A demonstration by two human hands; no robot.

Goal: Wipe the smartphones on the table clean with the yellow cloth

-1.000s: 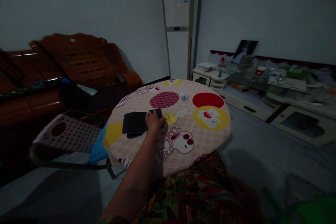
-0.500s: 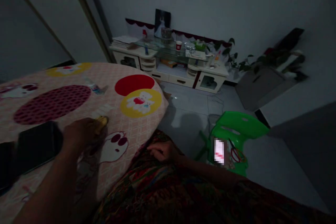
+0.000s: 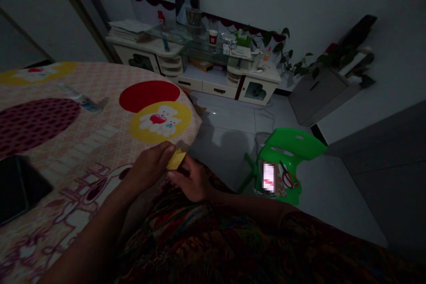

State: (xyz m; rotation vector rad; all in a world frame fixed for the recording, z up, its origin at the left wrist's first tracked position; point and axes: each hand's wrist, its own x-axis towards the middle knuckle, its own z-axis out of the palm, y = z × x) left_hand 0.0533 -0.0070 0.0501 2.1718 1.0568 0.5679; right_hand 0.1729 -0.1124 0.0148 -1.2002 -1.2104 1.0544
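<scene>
Left hand: you pinch the yellow folded paper at counter edge.
Right hand: fingers curled, touching paper from below.
Nearby: green stool.

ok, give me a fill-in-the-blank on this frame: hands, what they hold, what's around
1. Both hands, left hand and right hand, pinch a small piece of ____ paper.
2. The hands meet at the edge of a round table covered with a ____-print cloth.
3. On the floor to the right stands a ____ plastic stool.
4. A dark phone lies on the table, ____ of the left hand.

Missing words: yellow; cartoon; green; left
</scene>
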